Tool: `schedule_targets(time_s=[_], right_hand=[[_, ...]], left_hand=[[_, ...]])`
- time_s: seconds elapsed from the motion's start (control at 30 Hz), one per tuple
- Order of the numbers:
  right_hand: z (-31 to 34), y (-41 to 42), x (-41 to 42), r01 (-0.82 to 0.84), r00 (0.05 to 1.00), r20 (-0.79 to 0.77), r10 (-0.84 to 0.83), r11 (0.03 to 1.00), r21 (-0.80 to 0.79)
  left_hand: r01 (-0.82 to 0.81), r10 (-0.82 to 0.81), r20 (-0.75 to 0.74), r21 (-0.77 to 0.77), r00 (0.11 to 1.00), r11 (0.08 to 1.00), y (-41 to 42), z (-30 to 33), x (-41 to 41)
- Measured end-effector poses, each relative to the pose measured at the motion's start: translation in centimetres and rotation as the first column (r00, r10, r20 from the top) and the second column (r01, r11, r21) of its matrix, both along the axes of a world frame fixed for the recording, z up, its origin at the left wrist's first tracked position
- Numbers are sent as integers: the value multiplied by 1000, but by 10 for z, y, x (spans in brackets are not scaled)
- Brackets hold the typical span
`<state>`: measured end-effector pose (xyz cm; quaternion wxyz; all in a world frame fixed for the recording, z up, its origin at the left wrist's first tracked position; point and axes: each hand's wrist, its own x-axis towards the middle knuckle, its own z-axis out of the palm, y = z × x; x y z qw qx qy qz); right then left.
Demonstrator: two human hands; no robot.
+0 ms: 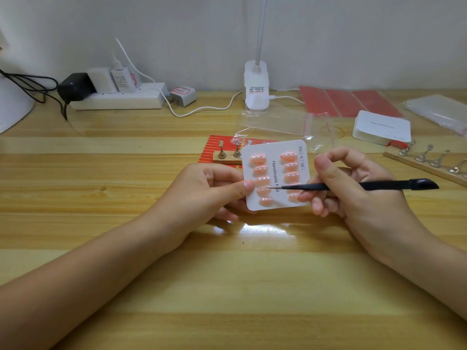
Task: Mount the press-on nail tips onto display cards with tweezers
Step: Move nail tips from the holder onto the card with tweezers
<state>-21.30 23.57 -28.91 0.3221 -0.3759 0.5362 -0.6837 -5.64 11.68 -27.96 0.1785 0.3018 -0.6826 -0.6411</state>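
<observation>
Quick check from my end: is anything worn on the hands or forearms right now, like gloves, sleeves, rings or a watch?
No. The left hand and right hand are bare, with no gloves, rings or watch visible. Both forearms are uncovered to the frame edge. Fingernails look short and unpainted.

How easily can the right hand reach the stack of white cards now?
Probably yes: the stack of white cards lies just beyond the right hand, nothing between, but it holds tweezers.
</observation>
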Motion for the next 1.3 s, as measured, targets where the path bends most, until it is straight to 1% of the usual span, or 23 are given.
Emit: schedule_targets(time_s=[0.53,0.87,0.97,1.03,1.1,1.2,1.3], right_hand=[[0,1,-2,-5,999,35,5,1000,7],[-1,0,-3,-10,998,68,11,1000,-9],[0,0,-1,-5,998,58,6,1000,-13],[0,1,1,14,1000,24,-14,1000,-18],[2,3,3,34,998,-46,-35,999,-21],[4,6,8,56,978,-197,-63,998,-42],[3,9,12,58,930,-355,-93,993,-107]], left_hand=[[-26,26,-1,14,1000,1000,0,0,0],[-3,3,7,28,1000,1000,-2,-2,0],[-7,7,7,29,1000,1000,-3,-2,0],[-8,8,0,37,1000,999,-3,-2,0],[-8,9,-4,40,1000,999,-3,-1,0],[-9,9,-7,48,1000,999,-3,-1,0],[-11,11,-2,50,1000,999,-3,-1,0]])
